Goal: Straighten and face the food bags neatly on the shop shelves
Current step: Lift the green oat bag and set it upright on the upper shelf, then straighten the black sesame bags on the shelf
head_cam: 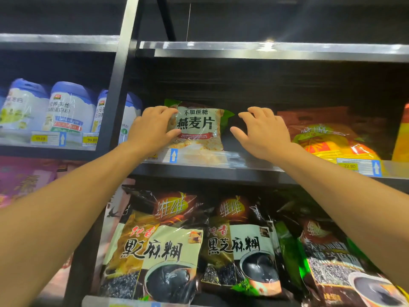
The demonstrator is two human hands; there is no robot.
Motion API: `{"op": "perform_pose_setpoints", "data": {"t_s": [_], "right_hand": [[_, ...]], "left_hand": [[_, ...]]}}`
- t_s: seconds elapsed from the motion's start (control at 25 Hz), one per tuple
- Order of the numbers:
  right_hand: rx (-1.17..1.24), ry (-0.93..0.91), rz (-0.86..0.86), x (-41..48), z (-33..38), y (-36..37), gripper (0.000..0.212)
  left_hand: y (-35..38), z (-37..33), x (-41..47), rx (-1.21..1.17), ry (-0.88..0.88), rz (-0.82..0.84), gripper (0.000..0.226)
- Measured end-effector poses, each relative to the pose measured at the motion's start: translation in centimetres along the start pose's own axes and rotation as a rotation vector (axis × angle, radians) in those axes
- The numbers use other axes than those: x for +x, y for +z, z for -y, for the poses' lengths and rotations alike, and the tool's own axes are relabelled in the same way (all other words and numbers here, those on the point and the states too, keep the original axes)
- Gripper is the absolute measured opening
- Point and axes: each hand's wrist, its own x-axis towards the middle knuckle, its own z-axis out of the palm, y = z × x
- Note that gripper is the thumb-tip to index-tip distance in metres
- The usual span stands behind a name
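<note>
Left hand (151, 127) round crinkly oat bag (197, 126)

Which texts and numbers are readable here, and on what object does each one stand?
"不加蔗糖 燕麦片": oat bag
"维维 纯香 黑芝麻糊": black sesame bags
"99.00": tin-shelf price tag
"22.90": orange-bag price tag
Tin labels, small print: too blurred.

Black metal shelving (221, 171), slanted upright post (119, 74), perhaps dark ceiling (287, 14) above

Dim aisle, overhead glare on upper shelf edge (269, 45); wide-angle bending at edges, soft blur.
</note>
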Motion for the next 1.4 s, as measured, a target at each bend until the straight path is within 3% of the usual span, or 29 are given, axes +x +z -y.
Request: {"op": "perform_pose_setpoints", "data": {"t_s": [0.24, 0.48, 0.6, 0.72, 0.96, 1.08, 1.24, 1.32, 1.4], "right_hand": [[0.111, -0.053, -0.105, -6.2, 0.9, -1.7, 0.058], [0.280, -0.210, -0.229, -14.3, 3.0, -3.0, 0.042], [0.359, -0.225, -0.200, -17.0, 4.0, -2.1, 0.037], [0.437, -0.203, -0.139, -19.0, 5.2, -0.5, 0.035], [0.464, -0.017, 0.108, -21.9, 8.5, 1.9, 0.038], [0.561, 0.250, 0.388, -22.2, 10.1, 3.0, 0.057], [0.790, 0.424, 0.769, -21.4, 11.8, 4.0, 0.086], [0.877, 0.434, 0.836, -21.1, 12.7, 4.3, 0.077], [0.942, 0.427, 0.907, -21.1, 13.5, 4.3, 0.045]], "left_hand": [[-3.0, -3.0, -3.9, 0.006, 0.091, -0.047, 0.066], [-6.1, -4.7, -10.1, -0.004, 0.173, -0.060, 0.056], [-6.4, -4.2, -13.3, -0.035, 0.141, -0.030, 0.052], [-5.4, -3.3, -16.0, -0.207, 0.004, 0.057, 0.050], [-2.1, -1.2, -18.1, -0.352, -0.303, 0.293, 0.069], [-0.7, -0.5, -18.5, -0.385, -0.436, 0.368, 0.081], [0.7, -0.1, -18.5, -0.464, -0.621, 0.388, 0.082], [1.1, -0.5, -18.4, -0.479, -0.706, 0.407, 0.074], [1.5, -0.5, -18.4, -0.496, -0.768, 0.433, 0.066]]}}
